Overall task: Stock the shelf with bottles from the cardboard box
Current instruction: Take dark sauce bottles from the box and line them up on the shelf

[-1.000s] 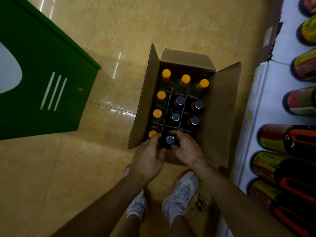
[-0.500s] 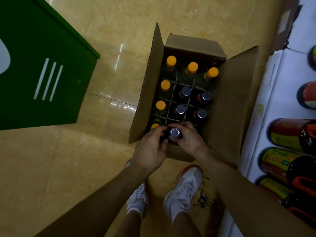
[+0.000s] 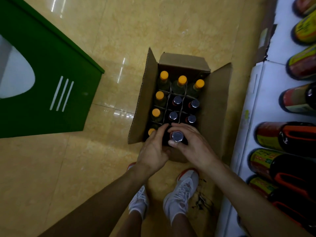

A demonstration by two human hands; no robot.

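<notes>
An open cardboard box (image 3: 215, 103) stands on the floor with a divider grid inside. It holds several orange-capped bottles (image 3: 159, 95) along the left column and far row, and several dark silver-capped bottles (image 3: 177, 100) in the middle and right. At the near end, my right hand (image 3: 191, 144) wraps the neck of a dark silver-capped bottle (image 3: 177, 136) that stands higher than its neighbours. My left hand (image 3: 153, 149) presses against the same bottle's left side, fingers curled over the divider. A white shelf (image 3: 266, 93) runs along the right.
Large dark bottles (image 3: 289, 139) with red and yellow labels lie in a row on the white shelf at the right. A green panel (image 3: 51, 79) stands at the left. My two feet in white shoes (image 3: 181, 192) are just behind the box on the tan tiled floor.
Both hands have closed around the near silver-capped bottle and it has risen a little out of its cell. The camera view has shifted slightly.
</notes>
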